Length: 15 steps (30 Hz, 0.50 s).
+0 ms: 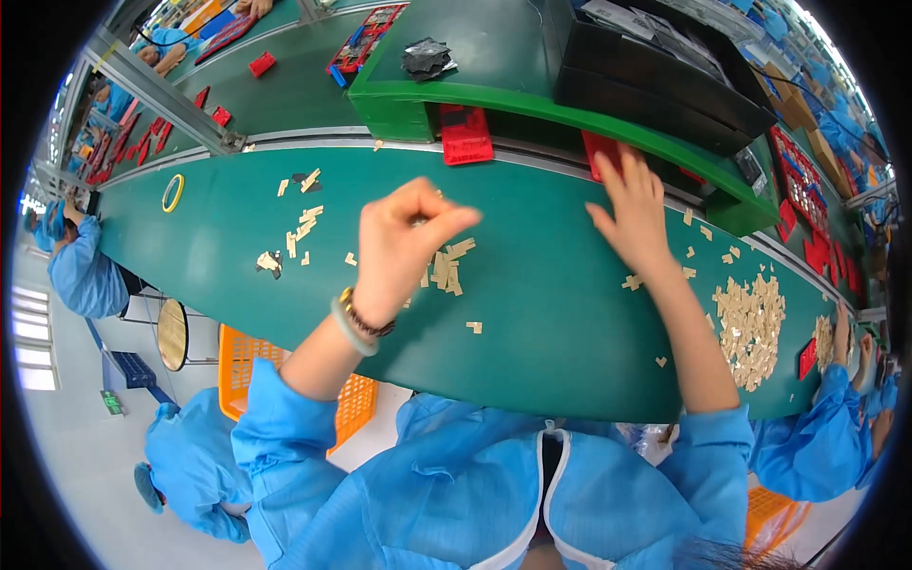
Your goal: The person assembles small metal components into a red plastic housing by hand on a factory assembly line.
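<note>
- Pinched shut, the left hand (404,242) hovers above the middle of the belt (551,323), thumb and forefinger pressed together near the top of the fist; whatever sits between them is too small to make out, though it is likely one of the tan chips, since a pinch suits so thin a piece.
- Right hand (635,214) lies flat and open, fingers spread, reaching to the belt's far edge where its fingertips meet a red tray (608,152) tucked under the green shelf (570,109); it grasps nothing that I can see, and the open palm looks fit for steadying or sliding the tray.
- Tan chips (448,269) lie in a small cluster just under and right of the left hand, close enough to be picked one by one.
- More chips (302,228) are scattered toward the belt's left end, loose and apart from each other.
- A big heap (750,328) of the same chips sits near the belt's right end, well apart from both hands, probably a stock pile.
- A second red tray (465,135) rests at the far edge, left of the first, partly under the shelf.
- A yellow ring (173,193) lies flat near the belt's left far corner.
- Black bins (655,71) stand on the shelf, with a dark crumpled piece (426,59) left of them.
- An orange crate (285,380) stands on the floor below the near edge, by the left forearm.
- Other workers in blue sleeves (85,271) sit at the belt's left and right ends.
</note>
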### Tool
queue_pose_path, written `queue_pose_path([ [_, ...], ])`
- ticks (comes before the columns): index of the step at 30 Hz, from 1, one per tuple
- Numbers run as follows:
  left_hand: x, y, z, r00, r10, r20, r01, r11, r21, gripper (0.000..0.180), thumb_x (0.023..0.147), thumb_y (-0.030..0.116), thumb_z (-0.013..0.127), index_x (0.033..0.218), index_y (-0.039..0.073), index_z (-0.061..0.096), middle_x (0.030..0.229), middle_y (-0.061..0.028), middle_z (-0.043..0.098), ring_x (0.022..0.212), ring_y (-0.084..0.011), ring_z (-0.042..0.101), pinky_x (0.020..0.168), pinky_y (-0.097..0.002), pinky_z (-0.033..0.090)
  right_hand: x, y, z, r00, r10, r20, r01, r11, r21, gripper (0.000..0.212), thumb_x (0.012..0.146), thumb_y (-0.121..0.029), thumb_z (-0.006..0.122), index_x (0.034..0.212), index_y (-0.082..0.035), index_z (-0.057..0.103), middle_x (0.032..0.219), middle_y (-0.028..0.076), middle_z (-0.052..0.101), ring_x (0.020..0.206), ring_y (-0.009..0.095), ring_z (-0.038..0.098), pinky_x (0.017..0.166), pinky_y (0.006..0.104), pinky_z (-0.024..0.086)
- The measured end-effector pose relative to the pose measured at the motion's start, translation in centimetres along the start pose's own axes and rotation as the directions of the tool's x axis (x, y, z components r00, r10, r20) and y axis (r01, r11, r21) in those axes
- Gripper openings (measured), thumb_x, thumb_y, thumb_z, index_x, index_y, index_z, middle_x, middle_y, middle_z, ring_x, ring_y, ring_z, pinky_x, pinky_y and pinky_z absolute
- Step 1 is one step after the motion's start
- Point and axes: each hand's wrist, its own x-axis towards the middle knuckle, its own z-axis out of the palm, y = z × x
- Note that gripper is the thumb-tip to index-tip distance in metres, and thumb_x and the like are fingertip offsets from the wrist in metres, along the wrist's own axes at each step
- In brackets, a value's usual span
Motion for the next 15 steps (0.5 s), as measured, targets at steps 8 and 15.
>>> queue_pose_path([
  [8,-2.4,-5.9,-0.4,0.948,0.167,0.271,-0.311,0.666,0.677,0.020,0.072,0.002,0.073,0.089,0.002,0.061,0.104,-0.0098,0.056,0.103,-0.0301,0.051,0.090,-0.0377,0.042,2.8,1.9,2.9,0.961,0.271,0.049,-0.275,0.953,0.123,0.052,0.093,-0.028,0.057,0.142,-0.013,0.046,0.119,0.015,0.061,0.100,0.032,0.064,0.085,0.0400,0.052],
  [15,-1.6,-6.1,0.4,0.922,0.239,0.305,-0.383,0.681,0.624,0.015,0.075,0.001,0.069,0.087,0.004,0.060,0.094,-0.0102,0.057,0.096,-0.0288,0.054,0.083,-0.0397,0.044,-8.0,-5.4,-5.5,0.745,0.513,0.426,-0.618,0.290,0.731,0.046,0.088,0.009,0.048,0.131,-0.007,0.055,0.090,0.010,0.060,0.067,0.021,0.062,0.065,0.0268,0.051],
])
